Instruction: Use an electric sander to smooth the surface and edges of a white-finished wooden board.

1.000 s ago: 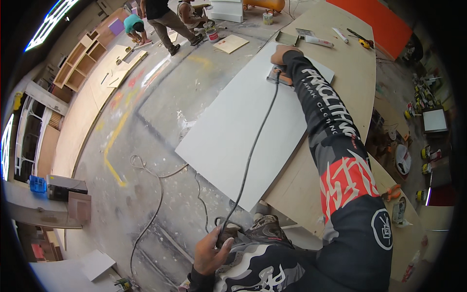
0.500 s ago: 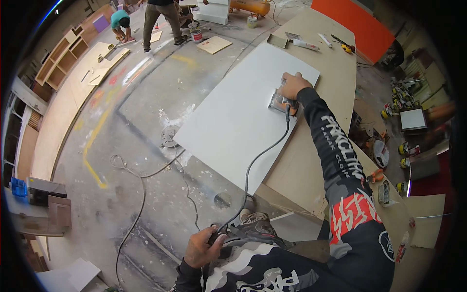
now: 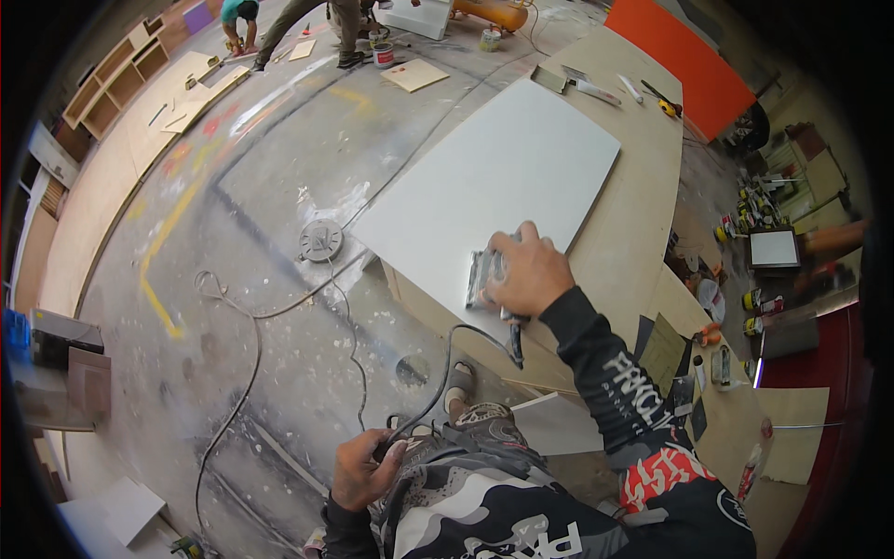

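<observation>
My right hand (image 3: 535, 270) is closed over a power sander (image 3: 480, 279), which rests on the near end of a flat white panel (image 3: 521, 158). The sander's black cord (image 3: 445, 377) loops off the panel's near edge and runs down to my left hand (image 3: 368, 469). Close to my body, that left hand is closed round the cord, its thumb on top. The panel lies on a plywood-topped table (image 3: 643, 196). My palm and fingers hide part of the sander's body.
A round cable reel (image 3: 321, 240) sits on the floor left of the table. Scrapers, a tube (image 3: 596, 91) and a cutter (image 3: 666, 107) lie at the table's far end. Orange-handled pliers (image 3: 710, 334) are to the right. Two people work at the far left; an orange board (image 3: 680, 65) stands behind.
My right hand has drawn the sander toward me, from the panel's right side to its near end. The cord has slackened into a loop. My left hand keeps its hold.
</observation>
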Demonstrator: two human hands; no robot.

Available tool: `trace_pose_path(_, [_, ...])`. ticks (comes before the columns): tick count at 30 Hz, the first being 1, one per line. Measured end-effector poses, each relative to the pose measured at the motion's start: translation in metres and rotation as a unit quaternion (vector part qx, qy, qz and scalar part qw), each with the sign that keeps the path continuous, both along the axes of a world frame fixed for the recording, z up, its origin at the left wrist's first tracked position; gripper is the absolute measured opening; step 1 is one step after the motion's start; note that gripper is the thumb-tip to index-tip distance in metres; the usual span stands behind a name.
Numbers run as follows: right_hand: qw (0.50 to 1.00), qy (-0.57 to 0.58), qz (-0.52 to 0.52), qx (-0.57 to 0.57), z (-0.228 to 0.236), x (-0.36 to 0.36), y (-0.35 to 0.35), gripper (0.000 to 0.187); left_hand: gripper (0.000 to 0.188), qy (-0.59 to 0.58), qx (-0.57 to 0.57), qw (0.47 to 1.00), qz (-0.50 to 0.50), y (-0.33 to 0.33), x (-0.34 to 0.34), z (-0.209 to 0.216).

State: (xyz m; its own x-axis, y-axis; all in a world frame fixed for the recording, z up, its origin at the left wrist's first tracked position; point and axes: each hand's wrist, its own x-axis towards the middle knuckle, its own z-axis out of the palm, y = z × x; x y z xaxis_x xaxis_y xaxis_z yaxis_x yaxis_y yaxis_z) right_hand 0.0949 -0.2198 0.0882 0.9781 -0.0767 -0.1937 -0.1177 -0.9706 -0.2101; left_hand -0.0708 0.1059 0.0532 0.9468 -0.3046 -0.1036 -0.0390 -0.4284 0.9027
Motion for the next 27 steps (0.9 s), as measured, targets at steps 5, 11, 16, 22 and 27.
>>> trace_pose_path(5, [1.000,-0.025,-0.001,-0.003,-0.003,-0.006,-0.002,0.054,0.016,0.028,-0.003,0.999,0.024,0.013,-0.010,0.002])
trace_pose_path(11, [0.992,-0.002,-0.121,-0.030,-0.017,0.034,-0.076,0.057,0.013,-0.007,0.002,1.000,0.006,0.016,-0.017,-0.004])
trace_pose_path(16, [0.993,-0.003,-0.115,-0.028,-0.015,0.022,-0.065,0.053,0.014,-0.005,0.007,1.000,0.002,0.021,-0.018,-0.006])
trace_pose_path(22, [0.997,-0.015,-0.070,-0.005,-0.002,-0.023,-0.014,0.051,0.016,-0.009,-0.012,1.000,-0.016,0.019,-0.002,-0.012])
trace_pose_path(27, [0.999,-0.016,-0.024,0.018,0.001,-0.036,0.021,0.050,0.015,-0.026,-0.023,0.999,-0.029,0.010,0.013,-0.006])
